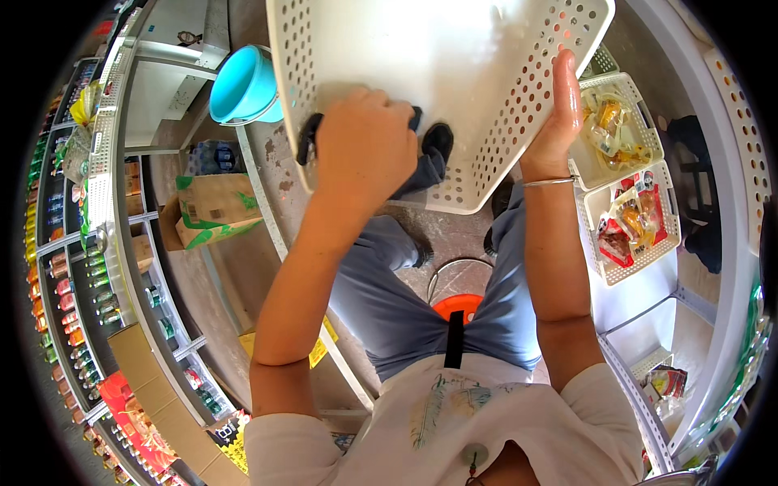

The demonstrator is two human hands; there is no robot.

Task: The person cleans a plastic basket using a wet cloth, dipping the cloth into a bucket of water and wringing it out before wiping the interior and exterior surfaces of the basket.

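Note:
A white perforated plastic basket is tilted before me at the top of the view. My right hand grips its right side, with the wet-looking thumb up along the perforated wall and the other fingers hidden behind it. Over the basket's near left part is my left hand, back upward and fingers curled; whatever lies under its palm is hidden. A black part, perhaps a handle, shows at the basket's left edge. Within the basket's outline appears a dark shoe with a trouser leg; I cannot tell whether it is reflected or seen through.
A turquoise bucket and an opened cardboard box are to the left, before shelves of bottles. Baskets of packaged food stand at right. Part of a red-orange container with a wire handle shows between my legs.

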